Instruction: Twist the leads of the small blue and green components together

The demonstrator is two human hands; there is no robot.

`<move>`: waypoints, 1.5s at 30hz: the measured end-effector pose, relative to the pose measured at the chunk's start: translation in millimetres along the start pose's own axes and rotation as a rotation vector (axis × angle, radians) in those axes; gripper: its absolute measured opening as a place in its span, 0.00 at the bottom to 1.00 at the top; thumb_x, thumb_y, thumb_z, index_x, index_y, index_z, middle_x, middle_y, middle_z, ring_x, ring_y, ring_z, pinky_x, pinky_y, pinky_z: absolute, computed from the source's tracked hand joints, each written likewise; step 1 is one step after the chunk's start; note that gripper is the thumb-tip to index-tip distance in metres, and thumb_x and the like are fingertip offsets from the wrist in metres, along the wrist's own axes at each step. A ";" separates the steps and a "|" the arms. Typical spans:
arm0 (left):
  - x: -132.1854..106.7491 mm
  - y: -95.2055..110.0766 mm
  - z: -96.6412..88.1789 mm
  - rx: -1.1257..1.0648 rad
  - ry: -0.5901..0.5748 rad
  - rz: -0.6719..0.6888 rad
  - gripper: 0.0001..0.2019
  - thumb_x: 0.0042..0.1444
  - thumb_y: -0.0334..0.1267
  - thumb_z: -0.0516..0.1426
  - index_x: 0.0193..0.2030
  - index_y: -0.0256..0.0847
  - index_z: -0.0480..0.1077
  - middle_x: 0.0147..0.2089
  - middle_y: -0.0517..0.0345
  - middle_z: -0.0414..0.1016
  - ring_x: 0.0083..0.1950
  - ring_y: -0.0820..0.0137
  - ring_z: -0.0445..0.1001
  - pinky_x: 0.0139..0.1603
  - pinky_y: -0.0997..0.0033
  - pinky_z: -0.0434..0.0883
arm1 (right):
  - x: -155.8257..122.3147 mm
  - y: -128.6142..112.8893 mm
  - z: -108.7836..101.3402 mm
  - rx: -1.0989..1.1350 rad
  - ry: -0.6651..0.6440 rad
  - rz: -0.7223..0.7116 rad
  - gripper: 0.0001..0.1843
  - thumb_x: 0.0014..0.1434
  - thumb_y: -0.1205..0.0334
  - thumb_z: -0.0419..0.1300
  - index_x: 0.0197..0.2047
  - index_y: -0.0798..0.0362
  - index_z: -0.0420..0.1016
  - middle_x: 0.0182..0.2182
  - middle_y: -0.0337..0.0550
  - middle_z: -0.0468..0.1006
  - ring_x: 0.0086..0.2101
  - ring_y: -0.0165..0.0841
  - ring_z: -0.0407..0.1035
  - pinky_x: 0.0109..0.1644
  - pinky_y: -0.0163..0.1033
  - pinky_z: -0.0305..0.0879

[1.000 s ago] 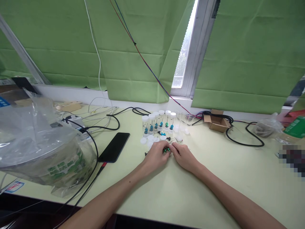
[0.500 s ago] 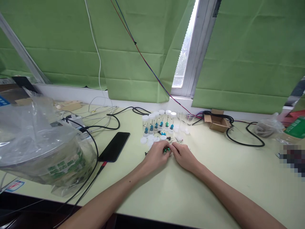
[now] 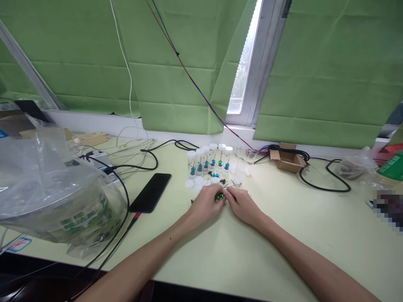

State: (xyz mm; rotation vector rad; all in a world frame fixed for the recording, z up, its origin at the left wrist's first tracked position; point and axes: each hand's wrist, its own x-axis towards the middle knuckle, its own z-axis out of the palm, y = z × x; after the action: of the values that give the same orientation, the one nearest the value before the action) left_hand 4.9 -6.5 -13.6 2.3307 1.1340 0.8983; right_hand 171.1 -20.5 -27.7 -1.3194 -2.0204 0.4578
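My left hand [image 3: 206,203] is closed near the middle of the table, fingers curled around a small shiny green part [image 3: 219,196]. My right hand [image 3: 244,205] meets it from the right, thumb and fingers pinched together; whatever they grip is hidden. Just beyond the hands stand several clear vials [image 3: 200,162] with white caps, most holding a blue piece on a thin stem and one a green piece [image 3: 221,162]. Loose white caps [image 3: 189,184], a blue piece [image 3: 215,175], a black knob-like piece [image 3: 223,181] and thin wires [image 3: 234,183] lie in between.
To the left lie a black phone [image 3: 151,193] with a cable and a large plastic bag [image 3: 85,218]. Uncapped clear containers [image 3: 252,156], an open cardboard box [image 3: 288,161] and black cables [image 3: 341,184] sit along the back. A green-labelled bottle [image 3: 392,170] is far right.
The view has shifted very slightly. Both hands keep the same place and pose, and nothing else has visibly moved.
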 end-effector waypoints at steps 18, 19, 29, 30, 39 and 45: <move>1.2 0.2 -0.5 0.010 -0.001 0.005 0.08 0.58 0.33 0.53 0.28 0.40 0.62 0.28 0.59 0.69 0.30 0.71 0.64 0.30 0.70 0.58 | 0.7 3.9 2.8 0.019 0.037 -0.020 0.19 0.70 0.55 0.45 0.26 0.50 0.56 0.21 0.36 0.66 0.23 0.30 0.57 0.29 0.36 0.51; 1.2 0.5 -0.7 0.008 0.000 0.003 0.08 0.58 0.34 0.53 0.28 0.40 0.62 0.28 0.59 0.69 0.30 0.71 0.64 0.30 0.70 0.58 | 0.9 4.1 2.9 0.016 0.040 -0.021 0.19 0.70 0.55 0.45 0.26 0.50 0.56 0.21 0.36 0.66 0.23 0.30 0.57 0.29 0.36 0.51; 0.8 2.3 -1.3 -0.016 0.005 0.002 0.07 0.57 0.33 0.53 0.28 0.40 0.63 0.29 0.59 0.70 0.30 0.71 0.65 0.30 0.71 0.59 | 0.7 3.9 2.5 0.029 0.047 -0.022 0.20 0.70 0.56 0.46 0.25 0.50 0.56 0.21 0.36 0.66 0.23 0.30 0.58 0.29 0.36 0.51; 0.8 2.3 -1.3 -0.018 0.005 0.002 0.07 0.57 0.33 0.53 0.28 0.40 0.64 0.29 0.59 0.70 0.30 0.71 0.65 0.31 0.71 0.59 | 0.5 3.9 2.5 0.032 0.047 -0.022 0.20 0.70 0.56 0.46 0.25 0.50 0.56 0.20 0.36 0.66 0.23 0.30 0.57 0.29 0.36 0.51; 0.8 3.0 -1.9 -0.018 0.002 0.004 0.06 0.57 0.32 0.53 0.28 0.40 0.64 0.29 0.59 0.70 0.30 0.71 0.65 0.30 0.71 0.59 | 1.1 3.9 2.3 0.024 0.046 -0.022 0.20 0.70 0.56 0.45 0.25 0.50 0.56 0.21 0.35 0.65 0.23 0.30 0.57 0.30 0.35 0.50; 0.3 3.4 -2.1 -0.017 0.015 0.004 0.06 0.56 0.32 0.53 0.27 0.39 0.64 0.28 0.58 0.70 0.30 0.71 0.64 0.30 0.70 0.58 | 0.2 3.5 2.4 -0.006 0.052 -0.035 0.20 0.70 0.56 0.45 0.25 0.50 0.57 0.21 0.36 0.67 0.23 0.30 0.58 0.29 0.35 0.52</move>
State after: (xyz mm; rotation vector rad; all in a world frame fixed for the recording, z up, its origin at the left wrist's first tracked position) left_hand 5.4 -8.1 -9.9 2.3172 1.1247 0.9248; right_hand 171.7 -18.6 -31.5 -1.2842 -2.0008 0.3979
